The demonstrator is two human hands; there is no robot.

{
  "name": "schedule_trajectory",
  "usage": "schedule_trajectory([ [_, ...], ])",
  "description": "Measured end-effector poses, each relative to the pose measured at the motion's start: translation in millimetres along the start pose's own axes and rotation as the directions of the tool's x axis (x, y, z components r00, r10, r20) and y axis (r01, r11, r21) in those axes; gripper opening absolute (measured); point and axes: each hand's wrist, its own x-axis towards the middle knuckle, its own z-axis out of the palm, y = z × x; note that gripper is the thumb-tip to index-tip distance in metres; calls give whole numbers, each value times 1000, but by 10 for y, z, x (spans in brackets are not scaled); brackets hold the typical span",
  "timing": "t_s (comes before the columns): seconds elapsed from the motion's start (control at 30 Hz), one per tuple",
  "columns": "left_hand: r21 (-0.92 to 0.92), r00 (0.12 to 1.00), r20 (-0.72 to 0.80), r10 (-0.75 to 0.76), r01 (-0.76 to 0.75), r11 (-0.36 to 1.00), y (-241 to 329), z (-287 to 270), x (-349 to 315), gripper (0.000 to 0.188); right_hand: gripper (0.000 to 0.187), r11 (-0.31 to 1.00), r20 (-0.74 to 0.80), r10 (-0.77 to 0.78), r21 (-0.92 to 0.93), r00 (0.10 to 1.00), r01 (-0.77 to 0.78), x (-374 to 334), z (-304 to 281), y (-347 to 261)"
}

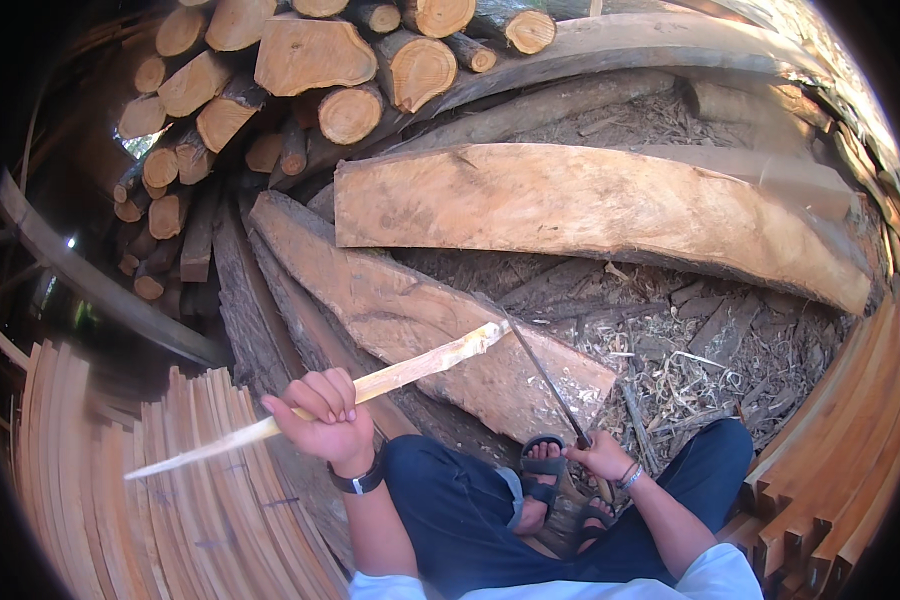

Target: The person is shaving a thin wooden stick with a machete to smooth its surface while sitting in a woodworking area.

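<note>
My left hand [324, 418] is closed around a pale, peeled wooden stick [420, 366]. The stick tapers to a point at the lower left, and its thicker, rough-cut end lies over a sawn wood slab [395, 300]. In my right hand [606, 458] is the handle of a machete [548, 378], its long, narrow, dark blade slanting up and left. The blade's far part meets or passes close by the stick's thick end; I cannot tell whether they touch. Pale shavings lie on the slab's near end below the blade.
Behind lies a large curved plank [570, 200]. Cut logs [315, 55] are stacked at the far left. Sawn boards stand in rows to my left [160, 480] and right [840, 450]. Wood chips [690, 350] and bark cover the ground near my sandalled feet [542, 470].
</note>
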Motion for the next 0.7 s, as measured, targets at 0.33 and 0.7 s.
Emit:
schedule_trajectory([
  [0.33,293,882,-471,13,142,945,-164,639,812,58,56,969,-69,-153,-207,986,136,-71,210,-298],
  [0.7,286,870,-488,71,83,955,-347,557,695,59,49,979,-60,-28,-205,998,15,43,288,-96],
])
